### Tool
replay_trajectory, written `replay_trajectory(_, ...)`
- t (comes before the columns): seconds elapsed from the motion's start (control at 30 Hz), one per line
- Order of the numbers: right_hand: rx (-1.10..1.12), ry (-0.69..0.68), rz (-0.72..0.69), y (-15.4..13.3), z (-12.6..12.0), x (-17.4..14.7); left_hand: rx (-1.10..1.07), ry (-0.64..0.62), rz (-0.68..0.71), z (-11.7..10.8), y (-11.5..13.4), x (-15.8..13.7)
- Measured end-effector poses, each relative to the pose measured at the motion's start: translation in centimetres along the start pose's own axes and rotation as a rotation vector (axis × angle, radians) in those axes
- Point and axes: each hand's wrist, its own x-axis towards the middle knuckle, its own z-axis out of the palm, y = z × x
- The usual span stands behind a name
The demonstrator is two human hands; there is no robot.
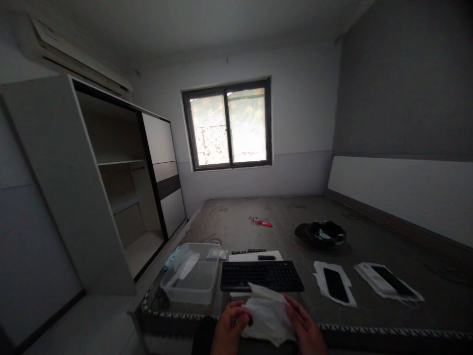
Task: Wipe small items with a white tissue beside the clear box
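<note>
A thin, crumpled white sheet (266, 315), paper or wipe, is spread between my two hands in front of the mattress edge. My left hand (232, 323) pinches its left side, where a small dark spot shows by the fingertips; I cannot make out what that is. On the other side, the fingers of my right hand (302, 323) are closed on the sheet's right edge. Just beyond the sheet lies a black keyboard (261, 275), its near edge partly covered by the sheet. Behind the keyboard are a white board (244, 257) and a small black bar (266, 258).
Left of the keyboard stands a clear plastic box (212, 281) with a white item inside. Two dark phone-like slabs (335, 284) (393, 281) rest on white sheets at right. Farther back are an upturned dark cap (327, 232) and a red packet (262, 223). An open wardrobe (121, 187) stands left.
</note>
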Motion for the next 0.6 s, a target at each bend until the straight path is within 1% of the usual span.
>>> replay_trajectory(0.07, -0.018, 0.021, -0.028, -0.2, -0.1, -0.1, 0.004, 0.074, -0.024, -0.2, 0.2, -0.1)
replay_trajectory(0.1, -0.011, 0.008, -0.029, -0.3, -0.1, -0.1, 0.017, 0.099, -0.026, -0.2, 0.5, -0.2)
replay_trajectory(0.17, 0.028, -0.071, 0.019, 0.0, 0.0, -0.3, 0.051, 0.120, -0.002, -0.1, 1.3, -0.3)
replay_trajectory(0.27, 0.099, -0.248, 0.143, 0.9, 0.8, -0.7, 0.085, 0.069, 0.060, 0.8, 2.1, -0.5)
replay_trajectory(0.33, 0.140, -0.322, 0.194, 1.5, 1.7, -1.1, 0.087, 0.020, 0.081, 1.9, 2.0, -0.6)
replay_trajectory(0.37, 0.159, -0.337, 0.211, 1.8, 2.2, -1.4, 0.092, 0.010, 0.087, 2.4, 1.8, -0.7)
replay_trajectory(0.43, 0.195, -0.307, 0.246, 2.2, 3.0, -2.0, 0.122, 0.030, 0.110, 3.2, 1.1, -0.8)
replay_trajectory(0.5, 0.260, -0.237, 0.252, 2.4, 3.5, -2.4, 0.164, 0.074, 0.152, 3.6, 0.4, -0.9)
replay_trajectory(0.6, 0.308, -0.171, 0.261, 3.0, 3.6, -2.6, 0.195, 0.101, 0.205, 3.7, -0.1, -1.0)
